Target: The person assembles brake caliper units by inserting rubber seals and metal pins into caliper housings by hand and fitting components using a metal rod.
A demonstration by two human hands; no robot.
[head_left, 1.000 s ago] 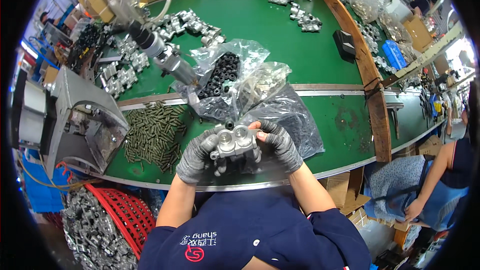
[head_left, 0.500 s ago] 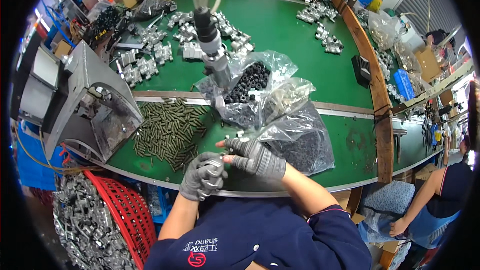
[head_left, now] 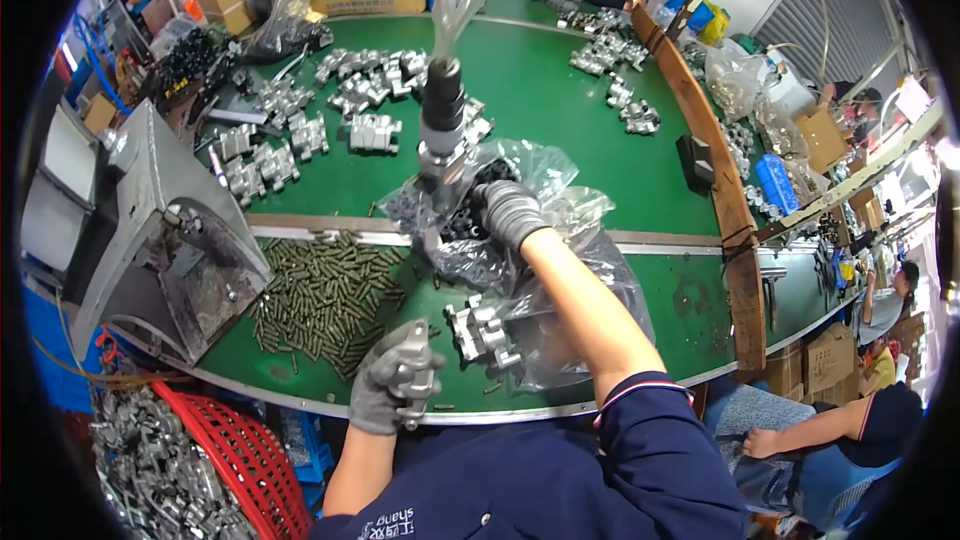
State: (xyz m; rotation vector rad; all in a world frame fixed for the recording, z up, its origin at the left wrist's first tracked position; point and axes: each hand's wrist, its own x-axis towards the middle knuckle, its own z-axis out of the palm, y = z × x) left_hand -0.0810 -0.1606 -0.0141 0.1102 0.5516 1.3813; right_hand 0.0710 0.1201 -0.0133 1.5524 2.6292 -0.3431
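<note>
The left hand grips a metal casting. Black parts in a bag lie at the right hand, its grip impossible to tell

Metal casting in left fingers

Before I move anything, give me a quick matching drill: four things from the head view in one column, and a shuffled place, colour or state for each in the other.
Column one:
1. Left hand
2. Right hand
3. Small brass-coloured pins
4. Basket

Column two:
A. Red, at the lower left of the view
B. Gripping a silver metal part
C. Heaped on the green table
D. At the clear bag that holds black parts

Right pairs: 1-B, 2-D, 3-C, 4-A
</note>
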